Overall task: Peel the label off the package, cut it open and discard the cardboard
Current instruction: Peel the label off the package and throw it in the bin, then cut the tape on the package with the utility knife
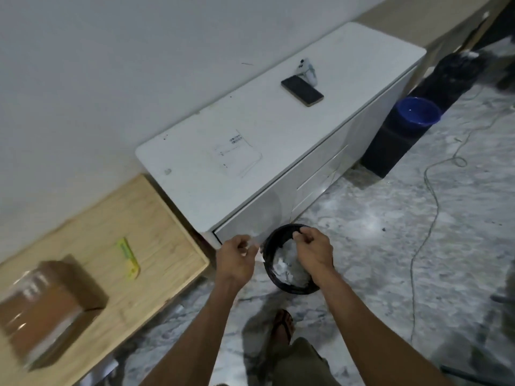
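A brown cardboard package [50,305] wrapped in clear tape sits on the wooden table [156,227] at lower left, blurred. Beside it lies a yellow-green utility knife [128,257]. My left hand [237,257] pinches a white scrap of peeled label [257,250] just left of a black bin [289,286] on the floor. My right hand [313,249] hovers over the bin's mouth with its fingers curled; whether it holds anything is unclear. White paper scraps lie inside the bin.
A white drawer cabinet [278,129] stands against the wall, bearing a phone [301,90], a white device and a flat paper. A blue bucket [420,111] on a black box is to the right. A cable [434,196] trails across the marble floor. My sandalled foot [282,325] is below.
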### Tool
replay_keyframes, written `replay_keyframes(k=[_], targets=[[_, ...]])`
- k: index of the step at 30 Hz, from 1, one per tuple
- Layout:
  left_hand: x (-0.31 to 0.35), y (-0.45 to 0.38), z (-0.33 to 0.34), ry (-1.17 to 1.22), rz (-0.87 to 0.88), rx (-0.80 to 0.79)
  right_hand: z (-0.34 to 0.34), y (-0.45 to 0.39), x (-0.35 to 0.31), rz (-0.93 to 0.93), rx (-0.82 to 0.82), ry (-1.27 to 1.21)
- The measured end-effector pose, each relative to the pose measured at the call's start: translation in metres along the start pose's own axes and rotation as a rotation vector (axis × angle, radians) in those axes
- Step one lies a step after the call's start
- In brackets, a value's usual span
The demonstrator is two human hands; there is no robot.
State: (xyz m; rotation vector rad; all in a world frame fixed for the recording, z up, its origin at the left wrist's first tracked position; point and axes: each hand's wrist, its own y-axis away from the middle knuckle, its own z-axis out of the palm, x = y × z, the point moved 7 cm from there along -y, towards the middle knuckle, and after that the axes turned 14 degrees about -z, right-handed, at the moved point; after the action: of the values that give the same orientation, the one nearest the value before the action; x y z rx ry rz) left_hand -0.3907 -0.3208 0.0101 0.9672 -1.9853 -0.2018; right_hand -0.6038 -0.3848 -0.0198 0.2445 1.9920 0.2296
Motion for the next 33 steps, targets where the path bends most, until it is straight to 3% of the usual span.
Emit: replay_keyframes(k=[11,20,33], targets=[[-0.128,0.083,-0.176,0.227,0.0,0.298,0.135,0.149,-0.103,-0.379,-0.346,-0.004],[-0.281,0.142,-0.242,0.238,-0.254,0.374,0.207,0.232,-0.116,-0.455,-0.561,0.092],[-0.319,0.098,-0.323,0.297,-0.39,0.593,0.298,0.216,-0.143,-0.513,-0.657,0.139]])
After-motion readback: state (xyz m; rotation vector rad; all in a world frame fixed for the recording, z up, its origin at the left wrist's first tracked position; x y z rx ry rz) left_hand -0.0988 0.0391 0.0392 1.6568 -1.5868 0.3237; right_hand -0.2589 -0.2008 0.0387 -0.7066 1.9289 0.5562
